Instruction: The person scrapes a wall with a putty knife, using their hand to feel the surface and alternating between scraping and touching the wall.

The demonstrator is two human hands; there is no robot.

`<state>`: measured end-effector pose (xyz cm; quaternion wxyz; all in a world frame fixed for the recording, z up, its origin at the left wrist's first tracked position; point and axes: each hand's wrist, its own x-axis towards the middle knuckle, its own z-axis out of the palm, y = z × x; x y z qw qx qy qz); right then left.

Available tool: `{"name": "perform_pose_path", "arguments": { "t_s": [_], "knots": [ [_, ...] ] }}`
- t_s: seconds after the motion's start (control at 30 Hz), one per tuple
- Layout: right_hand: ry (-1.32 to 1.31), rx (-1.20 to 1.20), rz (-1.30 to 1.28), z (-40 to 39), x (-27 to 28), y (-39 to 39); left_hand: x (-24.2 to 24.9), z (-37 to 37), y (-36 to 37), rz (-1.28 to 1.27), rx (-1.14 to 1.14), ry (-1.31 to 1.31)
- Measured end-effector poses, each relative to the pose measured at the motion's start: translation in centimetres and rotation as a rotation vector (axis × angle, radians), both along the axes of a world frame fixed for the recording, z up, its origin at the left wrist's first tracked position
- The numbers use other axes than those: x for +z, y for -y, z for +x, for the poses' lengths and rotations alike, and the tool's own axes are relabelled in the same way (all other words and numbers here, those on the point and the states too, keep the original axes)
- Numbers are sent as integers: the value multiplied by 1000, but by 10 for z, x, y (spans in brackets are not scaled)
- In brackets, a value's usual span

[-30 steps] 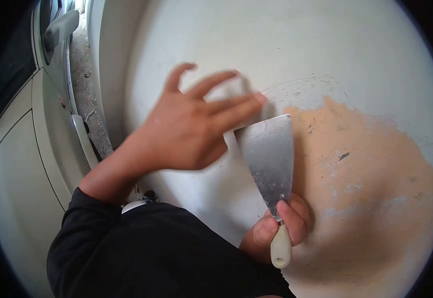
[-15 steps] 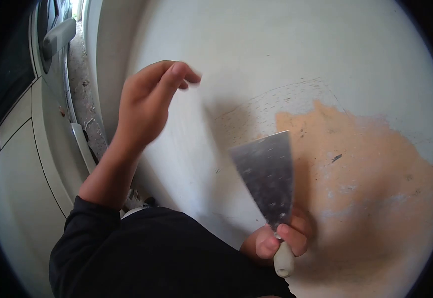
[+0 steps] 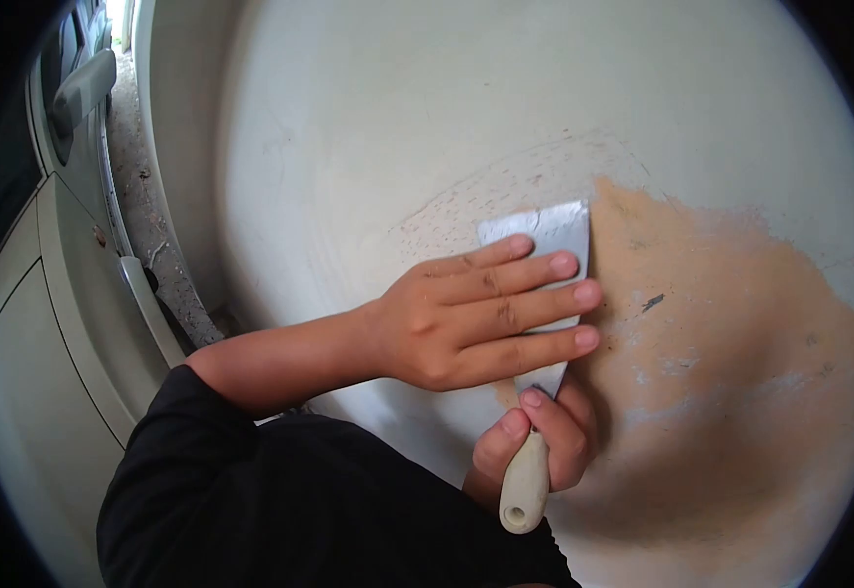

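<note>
A paint scraper [image 3: 556, 221] with a broad metal blade and a pale handle points upward against the white wall [image 3: 398, 88]. My right hand [image 3: 562, 441] grips it where the blade meets the handle, thumb and fingers closed. Across the face of the blade lies my left hand [image 3: 466, 318], its fingers stretched out flat and slightly apart. The blade's top edge shows above the fingers, next to a bare orange-tan patch [image 3: 721, 284] where the white surface is gone. Much of the blade's middle is hidden by my left hand.
A pale car [image 3: 45, 343] with a side mirror [image 3: 84, 93] stands close on the left. Between car and wall runs a narrow strip of littered ground [image 3: 138, 176]. Scratches and small nicks [image 3: 505, 181] mark the wall above the blade.
My left hand has come down and right from beside the wall onto the blade, its curled fingers now straightened. The scraper has shifted up slightly and stands more upright.
</note>
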<state>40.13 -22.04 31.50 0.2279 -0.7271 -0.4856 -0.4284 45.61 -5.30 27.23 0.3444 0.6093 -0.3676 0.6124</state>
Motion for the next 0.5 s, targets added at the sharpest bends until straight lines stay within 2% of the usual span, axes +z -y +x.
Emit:
{"name": "perform_pose_path", "arguments": {
  "t_s": [0.3, 0.5],
  "knots": [
    [33, -8, -29, 0, -3, -2, -6, 8, 7, -31, -13, 54],
    [-24, 55, -38, 4, -3, -9, -9, 12, 7, -67, 82, 103]
  ]
}}
